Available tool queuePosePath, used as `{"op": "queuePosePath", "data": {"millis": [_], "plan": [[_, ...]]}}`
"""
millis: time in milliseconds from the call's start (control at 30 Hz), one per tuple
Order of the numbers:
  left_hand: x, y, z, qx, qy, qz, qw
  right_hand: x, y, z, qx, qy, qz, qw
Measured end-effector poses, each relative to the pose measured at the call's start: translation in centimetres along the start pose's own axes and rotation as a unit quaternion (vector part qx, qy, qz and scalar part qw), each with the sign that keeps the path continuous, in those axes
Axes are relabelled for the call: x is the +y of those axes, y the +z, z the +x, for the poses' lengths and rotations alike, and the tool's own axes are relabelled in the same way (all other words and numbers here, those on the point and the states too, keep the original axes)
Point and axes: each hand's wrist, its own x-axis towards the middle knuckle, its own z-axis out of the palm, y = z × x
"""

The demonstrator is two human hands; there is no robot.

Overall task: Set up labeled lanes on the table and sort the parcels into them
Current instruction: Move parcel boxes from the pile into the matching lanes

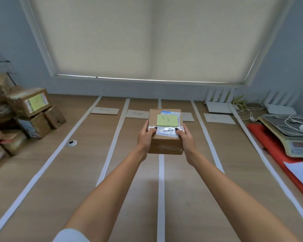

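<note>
Gripping between both hands: parcel.

— How many white tape lines are on the table?
— Five.
— How many label cards lie at the far end?
— Four, but one is partly hidden.
— How many boxes are held up?
— One box, with one green note on it.
— How many hands hold it?
— Two, the left hand and the right hand.
— And the pile of boxes?
— Too jumbled to count. One scale sits on the right.

Taped table with stacked parcels
</note>
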Motion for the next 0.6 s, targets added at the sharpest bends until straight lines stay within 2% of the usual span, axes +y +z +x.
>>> {"op": "queuePosePath", "data": {"millis": [167,400,600], "plan": [[-2.1,6.6,-0.7,-0.034,-0.011,-0.002,0.999,1.5,-6.8,-0.6,0.046,0.016,0.012,0.999],[-5.0,20.9,0.1,-0.033,-0.068,0.037,0.996,3.0,-20.7,1.2,0.1,0.033,0.043,0.994],[-8.7,32.7,2.5,-0.019,-0.116,0.029,0.993,5.5,-32.8,5.7,0.072,0.068,0.027,0.995]]}}
